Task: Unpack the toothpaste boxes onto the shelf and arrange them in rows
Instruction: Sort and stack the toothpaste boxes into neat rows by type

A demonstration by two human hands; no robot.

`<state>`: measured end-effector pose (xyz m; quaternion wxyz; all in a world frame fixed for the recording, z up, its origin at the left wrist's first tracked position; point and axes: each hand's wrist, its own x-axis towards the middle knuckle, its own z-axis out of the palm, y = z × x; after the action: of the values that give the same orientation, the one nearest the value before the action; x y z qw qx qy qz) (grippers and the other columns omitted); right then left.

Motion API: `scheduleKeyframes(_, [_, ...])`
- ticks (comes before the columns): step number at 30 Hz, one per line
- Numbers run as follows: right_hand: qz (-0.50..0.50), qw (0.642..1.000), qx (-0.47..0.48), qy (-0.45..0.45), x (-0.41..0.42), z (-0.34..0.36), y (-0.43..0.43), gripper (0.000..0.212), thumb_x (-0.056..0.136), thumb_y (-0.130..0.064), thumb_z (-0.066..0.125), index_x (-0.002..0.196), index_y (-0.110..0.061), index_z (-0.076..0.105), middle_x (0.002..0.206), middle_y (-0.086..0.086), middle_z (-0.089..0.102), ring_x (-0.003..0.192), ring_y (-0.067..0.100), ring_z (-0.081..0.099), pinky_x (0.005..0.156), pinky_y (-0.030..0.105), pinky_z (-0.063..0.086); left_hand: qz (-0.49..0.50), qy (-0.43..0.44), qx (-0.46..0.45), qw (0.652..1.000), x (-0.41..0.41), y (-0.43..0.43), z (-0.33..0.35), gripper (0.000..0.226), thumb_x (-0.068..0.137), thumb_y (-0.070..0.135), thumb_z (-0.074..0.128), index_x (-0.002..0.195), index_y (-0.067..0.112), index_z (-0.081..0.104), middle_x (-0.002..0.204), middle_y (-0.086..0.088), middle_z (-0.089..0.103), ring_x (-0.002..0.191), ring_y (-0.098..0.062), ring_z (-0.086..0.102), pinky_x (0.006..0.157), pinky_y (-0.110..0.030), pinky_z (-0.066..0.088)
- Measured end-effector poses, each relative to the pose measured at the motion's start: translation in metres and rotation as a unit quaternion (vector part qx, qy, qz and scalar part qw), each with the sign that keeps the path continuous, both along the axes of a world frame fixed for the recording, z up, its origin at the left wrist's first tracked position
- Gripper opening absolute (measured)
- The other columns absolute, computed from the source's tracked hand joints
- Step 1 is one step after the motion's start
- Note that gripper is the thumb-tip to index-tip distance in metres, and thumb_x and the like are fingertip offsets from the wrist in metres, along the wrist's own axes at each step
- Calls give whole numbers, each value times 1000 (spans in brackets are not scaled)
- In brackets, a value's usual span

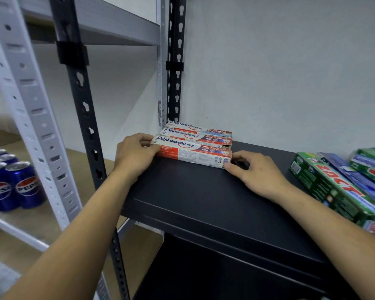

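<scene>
- Black shelf (193, 191); three red-and-white toothpaste boxes lie on it in the far left corner, side by side, long sides parallel to the wall (290, 72)
- Back box (200, 128) is against the wall; middle box (196, 137) touches it; front box (193, 153) touches the middle one; all three printed "Pepsodent", logo faces up and towards the viewer
- Middle box has a torn patch at its right end
- Left hand (134, 153) holds the left end of the front box; fingers curled over the top edge of that end; palm rests at the shelf's left side
- Right hand (256, 172) is at the right end of the same box; thumb pressed to the lower front corner, the other fingers curled round the end face; wrist lies on the shelf
- Both forearms are bare and reach in from below
- Right part of the shelf: a green carton (333, 191) lies slantwise, a blue carton (359, 180) just behind it and touching, a second green carton (370, 163) farther back at the frame edge; well apart from the three boxes
- A black slotted post (82, 100) stands at the shelf's left front corner; a white post (30, 105) belongs to the neighbouring rack
- Blue Pepsi cans (11, 185) stand upright on that rack's lower board, far left
</scene>
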<state>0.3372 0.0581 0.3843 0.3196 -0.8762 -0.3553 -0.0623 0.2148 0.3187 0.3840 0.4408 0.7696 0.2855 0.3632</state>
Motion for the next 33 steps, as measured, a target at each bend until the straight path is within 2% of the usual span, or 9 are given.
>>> scheduleKeyframes(10, [-1,1000,-11,-6,-1,0,0,35,91,-44,62,124,-30,65,120,-14,67,109,8,59,88,23,42,1,-4,1,1000,4,5,-3,32,80,26,75,111,21,73,104,6,74,96,-9,67,95,-29,51])
scheduleKeyframes(14, [-16,999,-33,-15,-11,-2,-5,34,92,-41,62,123,-27,64,117,-11,67,108,10,59,85,21,40,0,8,13,1000,0,5,-3,36,81,28,73,116,22,71,113,4,72,101,-11,66,97,-29,50])
scheduleKeyframes(17, [-38,997,-55,-23,-22,-5,-15,35,93,-45,58,121,-26,64,115,-9,68,108,13,60,88,26,45,7,50,65,997,-6,-1,-3,49,83,34,71,129,21,63,128,1,65,112,-16,61,96,-28,44])
scheduleKeyframes(20, [-43,995,-79,-49,-43,-6,-34,36,94,-49,51,119,-27,64,116,-8,68,110,16,60,91,35,50,14,96,136,986,-14,-15,0,65,83,40,72,141,16,50,141,-7,56,128,-29,50,105,-41,39])
scheduleKeyframes(24, [-43,990,-98,-87,-76,-9,-67,37,96,-47,46,121,-25,63,121,-4,67,113,21,60,93,39,50,13,105,303,947,-24,-42,3,60,81,41,71,133,19,50,133,-6,59,122,-33,52,101,-52,39])
scheduleKeyframes(26, [-45,988,-106,-99,-90,-9,-86,37,97,-46,45,121,-25,63,122,-2,67,113,22,60,94,42,50,-21,98,357,929,-26,-62,1,61,82,39,70,136,21,49,141,-5,54,127,-31,48,106,-52,35])
scheduleKeyframes(30, [-35,985,-130,-104,-113,-4,-125,38,96,-49,42,118,-26,62,116,-4,68,106,19,62,86,43,53,-102,75,391,912,-20,-105,-3,60,85,37,68,140,23,49,152,0,44,138,-24,38,114,-48,30])
scheduleKeyframes(33, [-37,985,-119,-122,-125,3,-160,36,95,-50,46,120,-28,61,114,-10,67,106,13,61,86,40,54,-175,48,392,902,-8,-146,-1,57,85,37,68,138,24,50,151,3,44,137,-23,41,113,-47,34])
